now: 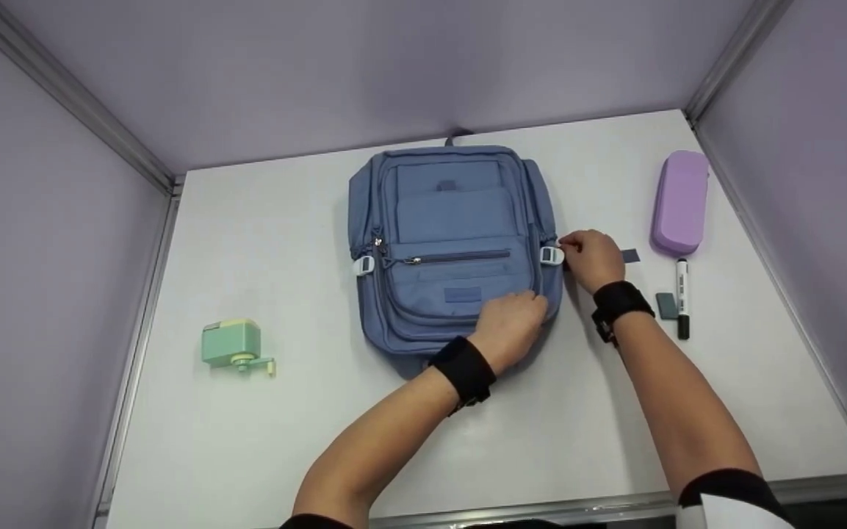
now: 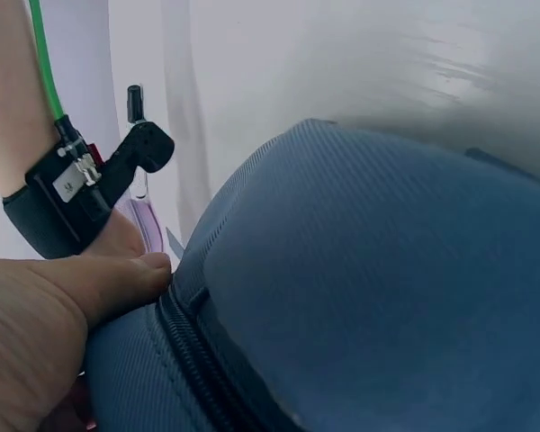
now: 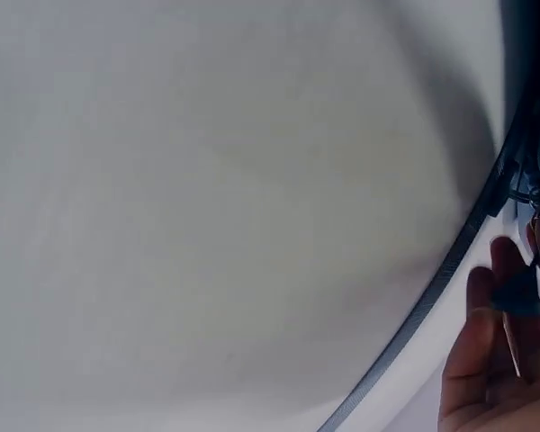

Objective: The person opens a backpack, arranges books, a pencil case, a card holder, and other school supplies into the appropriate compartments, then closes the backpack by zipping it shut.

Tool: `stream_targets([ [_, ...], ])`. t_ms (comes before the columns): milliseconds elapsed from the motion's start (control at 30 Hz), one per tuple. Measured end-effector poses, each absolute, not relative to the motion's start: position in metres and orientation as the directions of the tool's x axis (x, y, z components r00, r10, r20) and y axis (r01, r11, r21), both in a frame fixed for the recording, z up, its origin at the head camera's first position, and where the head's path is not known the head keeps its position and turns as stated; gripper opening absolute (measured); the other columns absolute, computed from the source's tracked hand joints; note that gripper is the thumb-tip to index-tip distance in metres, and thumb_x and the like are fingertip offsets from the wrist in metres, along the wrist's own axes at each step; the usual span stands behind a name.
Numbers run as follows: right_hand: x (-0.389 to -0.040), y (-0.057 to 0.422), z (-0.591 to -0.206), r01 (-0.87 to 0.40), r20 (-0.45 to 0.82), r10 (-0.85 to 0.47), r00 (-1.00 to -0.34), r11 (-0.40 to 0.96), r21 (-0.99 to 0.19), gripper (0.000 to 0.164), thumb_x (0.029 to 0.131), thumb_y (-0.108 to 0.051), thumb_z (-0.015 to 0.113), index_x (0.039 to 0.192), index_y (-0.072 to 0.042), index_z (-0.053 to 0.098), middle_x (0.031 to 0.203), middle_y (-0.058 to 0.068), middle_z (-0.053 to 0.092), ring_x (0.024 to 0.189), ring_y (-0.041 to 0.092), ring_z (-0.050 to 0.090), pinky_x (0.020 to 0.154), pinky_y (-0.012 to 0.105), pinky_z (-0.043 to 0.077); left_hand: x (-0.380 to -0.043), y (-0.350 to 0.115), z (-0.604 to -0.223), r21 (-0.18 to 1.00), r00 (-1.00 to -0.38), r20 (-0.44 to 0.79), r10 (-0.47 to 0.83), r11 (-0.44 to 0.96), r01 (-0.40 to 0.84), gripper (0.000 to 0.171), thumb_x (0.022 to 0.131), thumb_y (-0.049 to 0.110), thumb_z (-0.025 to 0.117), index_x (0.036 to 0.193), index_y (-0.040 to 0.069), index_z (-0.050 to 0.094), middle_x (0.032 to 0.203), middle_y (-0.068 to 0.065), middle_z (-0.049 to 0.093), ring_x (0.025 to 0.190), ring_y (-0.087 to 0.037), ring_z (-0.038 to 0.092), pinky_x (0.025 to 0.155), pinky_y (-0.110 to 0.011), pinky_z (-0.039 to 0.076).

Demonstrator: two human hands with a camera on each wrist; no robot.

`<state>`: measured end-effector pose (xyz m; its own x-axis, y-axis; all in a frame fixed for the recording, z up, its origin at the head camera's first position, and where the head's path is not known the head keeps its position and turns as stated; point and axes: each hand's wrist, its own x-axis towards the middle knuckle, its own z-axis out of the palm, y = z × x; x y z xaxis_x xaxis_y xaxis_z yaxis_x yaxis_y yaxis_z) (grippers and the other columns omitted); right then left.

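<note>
A blue backpack (image 1: pixel 452 213) lies front side up on the white table, with a white buckle (image 1: pixel 552 256) on its right side. My left hand (image 1: pixel 511 323) grips the bag's lower right edge. In the left wrist view its thumb (image 2: pixel 130 281) presses on the fabric beside a zipper (image 2: pixel 193 360); the other fingers are mostly hidden. At the right side, close to the buckle, my right hand (image 1: pixel 593 257) pinches a zipper pull. The right wrist view has its dark blue tab (image 3: pixel 520 292) among the curled fingers, and a dark strap (image 3: pixel 414 315) trails away below the bag.
To the left stands a green pencil sharpener (image 1: pixel 232 344) with a crank. On the right are a purple case (image 1: pixel 680 202), a black-and-white marker (image 1: pixel 682 297) and a small grey-green block (image 1: pixel 665 306). Panels wall the table at the back and sides.
</note>
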<state>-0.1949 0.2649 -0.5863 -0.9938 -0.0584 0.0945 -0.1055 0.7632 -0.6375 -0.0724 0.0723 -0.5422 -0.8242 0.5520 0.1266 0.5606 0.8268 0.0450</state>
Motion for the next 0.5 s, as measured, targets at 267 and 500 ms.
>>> stream_targets([
  [267, -0.183, 0.257, -0.568, -0.222, 0.219, -0.104, -0.97, 0.747, -0.626, 0.025, 0.102, -0.013, 0.062, 0.12, -0.001, 0.074, 0.12, 0.021, 0.069, 0.114, 0.042, 0.059, 0.098, 0.053, 0.044, -0.072, 0.067, -0.543, 0.084, -0.834, 0.086, 0.546, 0.83, 0.552, 0.019, 0.095, 0.031, 0.074, 0.105, 0.015, 0.071, 0.098, -0.001, 0.067, 0.087, -0.019, 0.068, 0.068, -0.034, 0.058],
  [500, -0.158, 0.228, -0.548, -0.423, 0.341, -0.263, -0.903, 0.69, -0.587, 0.019, 0.099, -0.013, 0.068, 0.114, -0.004, 0.077, 0.11, 0.012, 0.074, 0.104, 0.033, 0.064, 0.091, 0.048, 0.048, -0.06, 0.041, -0.54, 0.194, -0.797, 0.147, 0.586, 0.773, 0.604, 0.018, 0.102, 0.031, 0.065, 0.11, 0.016, 0.072, 0.098, 0.0, 0.065, 0.09, -0.018, 0.065, 0.072, -0.032, 0.055],
])
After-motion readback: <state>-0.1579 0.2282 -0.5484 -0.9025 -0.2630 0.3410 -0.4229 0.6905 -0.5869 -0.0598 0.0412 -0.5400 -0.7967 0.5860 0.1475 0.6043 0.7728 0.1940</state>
